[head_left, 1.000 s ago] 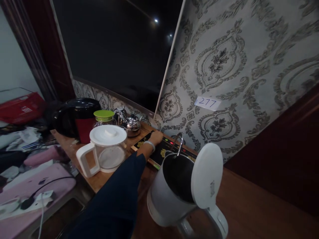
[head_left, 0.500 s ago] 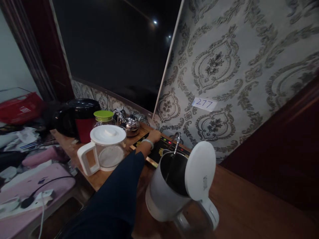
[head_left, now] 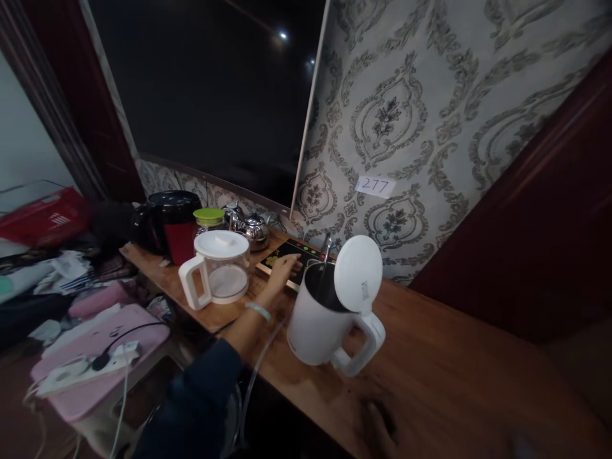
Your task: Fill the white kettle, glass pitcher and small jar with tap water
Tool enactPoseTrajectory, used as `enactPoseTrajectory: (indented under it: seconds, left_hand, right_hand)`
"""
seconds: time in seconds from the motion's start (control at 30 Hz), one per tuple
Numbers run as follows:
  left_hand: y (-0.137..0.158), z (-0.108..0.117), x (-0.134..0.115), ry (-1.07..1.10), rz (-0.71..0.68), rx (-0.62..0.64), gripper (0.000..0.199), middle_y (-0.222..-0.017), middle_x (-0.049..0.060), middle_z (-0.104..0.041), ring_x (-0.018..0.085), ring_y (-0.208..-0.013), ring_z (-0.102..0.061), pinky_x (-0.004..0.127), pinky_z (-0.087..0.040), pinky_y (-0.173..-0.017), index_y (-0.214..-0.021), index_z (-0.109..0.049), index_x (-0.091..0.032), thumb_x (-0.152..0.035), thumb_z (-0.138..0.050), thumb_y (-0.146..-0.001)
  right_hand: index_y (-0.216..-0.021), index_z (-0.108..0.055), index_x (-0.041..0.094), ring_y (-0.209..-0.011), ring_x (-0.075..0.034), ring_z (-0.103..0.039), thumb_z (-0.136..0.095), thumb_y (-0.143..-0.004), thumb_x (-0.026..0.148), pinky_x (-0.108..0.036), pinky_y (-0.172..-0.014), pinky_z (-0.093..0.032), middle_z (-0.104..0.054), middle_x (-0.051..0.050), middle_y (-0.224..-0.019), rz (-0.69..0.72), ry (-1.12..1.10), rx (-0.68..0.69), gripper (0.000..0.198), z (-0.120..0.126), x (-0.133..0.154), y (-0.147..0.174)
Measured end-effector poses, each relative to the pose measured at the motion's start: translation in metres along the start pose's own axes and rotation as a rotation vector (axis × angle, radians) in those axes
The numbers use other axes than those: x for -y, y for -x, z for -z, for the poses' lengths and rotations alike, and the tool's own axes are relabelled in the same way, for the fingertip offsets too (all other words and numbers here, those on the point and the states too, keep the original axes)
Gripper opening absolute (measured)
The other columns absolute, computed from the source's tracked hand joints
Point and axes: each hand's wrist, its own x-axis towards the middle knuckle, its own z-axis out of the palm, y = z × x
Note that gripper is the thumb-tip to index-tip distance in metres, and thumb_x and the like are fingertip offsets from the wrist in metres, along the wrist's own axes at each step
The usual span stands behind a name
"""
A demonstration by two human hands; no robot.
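My left hand [head_left: 285,270] hovers over the near edge of a black panel with gold flower prints [head_left: 272,260] and small lit buttons. Its fingers are loosely extended and hold nothing. Just right of it, a white electric kettle [head_left: 313,325] stands with its lid [head_left: 358,274] raised and its handle toward me. A curved metal spout [head_left: 327,245] rises behind the kettle's opening; the tip is hidden. Low in the picture, my right hand [head_left: 380,426] shows dark and blurred near the wooden tabletop, its fingers hard to make out.
Left of the panel stands a glass pot with white lid and handle [head_left: 222,245]. Behind it are a green-lidded jar [head_left: 209,215], a shiny metal teapot [head_left: 255,228] and a black-and-red appliance [head_left: 174,223]. A pink stool [head_left: 143,319] bears a power strip [head_left: 90,370]. A clear tube [head_left: 258,366] crosses the table's front edge.
My left hand has drawn back toward me from the panel's buttons. My view has shifted, so the kettle looks smaller and farther off. My right hand has come into sight at the bottom.
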Motion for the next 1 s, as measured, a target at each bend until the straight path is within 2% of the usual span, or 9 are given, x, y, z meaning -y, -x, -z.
enactPoseTrajectory:
  seconds: [0.07,0.13,0.27,0.33,0.4,0.53,0.67,0.8,1.0]
  left_hand:
    - [0.039,-0.004,0.006,0.087,0.007,-0.033,0.059,-0.107,0.016,-0.077,0.025,-0.095,-0.073,0.037,-0.059,-0.080,-0.126,-0.070,-0.012,-0.055,-0.042,-0.097]
    - [0.076,-0.011,0.011,0.247,0.012,-0.086,0.063,-0.120,0.017,-0.074,0.028,-0.111,-0.070,0.042,-0.056,-0.095,-0.131,-0.067,-0.015,-0.062,-0.041,-0.097]
    - [0.119,-0.024,0.016,0.429,-0.015,-0.045,0.065,-0.141,0.011,-0.066,0.028,-0.138,-0.054,0.047,-0.035,-0.121,-0.135,-0.065,-0.021,-0.068,-0.045,-0.095]
    - [0.124,-0.027,0.014,0.405,-0.018,-0.002,0.070,-0.143,0.009,-0.064,0.028,-0.142,-0.050,0.046,-0.027,-0.126,-0.132,-0.067,-0.020,-0.073,-0.040,-0.094]
    - [0.123,-0.027,0.012,0.376,0.021,0.017,0.078,-0.142,0.010,-0.065,0.030,-0.143,-0.049,0.046,-0.026,-0.127,-0.128,-0.070,-0.019,-0.078,-0.036,-0.091]
    - [0.120,-0.026,0.010,0.342,0.099,0.013,0.085,-0.140,0.013,-0.066,0.032,-0.142,-0.051,0.048,-0.031,-0.124,-0.126,-0.071,-0.016,-0.083,-0.034,-0.088]
    - [0.124,-0.024,0.010,0.329,0.071,-0.019,0.085,-0.138,0.014,-0.067,0.032,-0.140,-0.053,0.049,-0.033,-0.124,-0.124,-0.071,-0.016,-0.083,-0.035,-0.088]
    - [0.134,-0.024,0.007,0.311,0.007,-0.061,0.080,-0.139,0.014,-0.066,0.031,-0.138,-0.054,0.052,-0.033,-0.123,-0.126,-0.069,-0.016,-0.079,-0.035,-0.091]
    - [0.154,-0.030,0.009,0.299,-0.062,-0.107,0.076,-0.153,0.013,-0.054,0.026,-0.147,-0.043,0.046,-0.027,-0.126,-0.140,-0.059,-0.017,-0.074,-0.035,-0.095]
  right_hand:
    - [-0.093,-0.079,0.030,-0.107,-0.034,-0.070,-0.068,-0.085,0.057,-0.042,-0.087,-0.059,-0.077,-0.008,-0.104,0.009,-0.012,0.021,0.030,0.000,0.004,-0.002]
    - [-0.091,-0.079,0.028,-0.103,-0.035,-0.071,-0.067,-0.081,0.059,-0.043,-0.087,-0.059,-0.079,-0.009,-0.101,-0.009,-0.047,0.044,0.034,-0.004,0.007,-0.003]
    - [-0.116,-0.071,0.021,-0.110,-0.034,-0.070,-0.071,-0.075,0.059,-0.045,-0.091,-0.058,-0.075,-0.014,-0.119,-0.096,-0.304,-0.033,0.055,-0.025,0.017,-0.009]
    - [-0.134,-0.060,0.022,-0.120,-0.033,-0.067,-0.075,-0.074,0.058,-0.046,-0.098,-0.056,-0.069,-0.014,-0.133,-0.059,-0.472,-0.011,0.071,-0.039,0.027,-0.013]
    - [-0.143,-0.051,0.023,-0.127,-0.031,-0.063,-0.074,-0.077,0.058,-0.047,-0.105,-0.052,-0.063,-0.014,-0.142,-0.016,-0.565,0.069,0.078,-0.052,0.039,-0.019]
    - [-0.131,-0.061,0.019,-0.126,-0.036,-0.062,-0.066,-0.079,0.069,-0.053,-0.111,-0.045,-0.068,-0.015,-0.134,0.009,-0.504,0.086,0.072,-0.068,0.057,-0.028]
    - [-0.127,-0.065,0.020,-0.129,-0.036,-0.059,-0.064,-0.081,0.070,-0.051,-0.113,-0.043,-0.069,-0.012,-0.133,0.057,-0.533,0.060,0.068,-0.073,0.054,-0.038]
    - [-0.126,-0.068,0.025,-0.122,-0.034,-0.063,-0.071,-0.079,0.065,-0.049,-0.105,-0.050,-0.072,-0.008,-0.127,0.029,-0.646,0.141,0.061,-0.071,0.041,-0.052]
    - [-0.134,-0.061,0.027,-0.108,-0.032,-0.071,-0.073,-0.079,0.065,-0.047,-0.083,-0.059,-0.071,-0.012,-0.129,-0.083,-0.803,0.223,0.068,-0.069,0.035,-0.069]
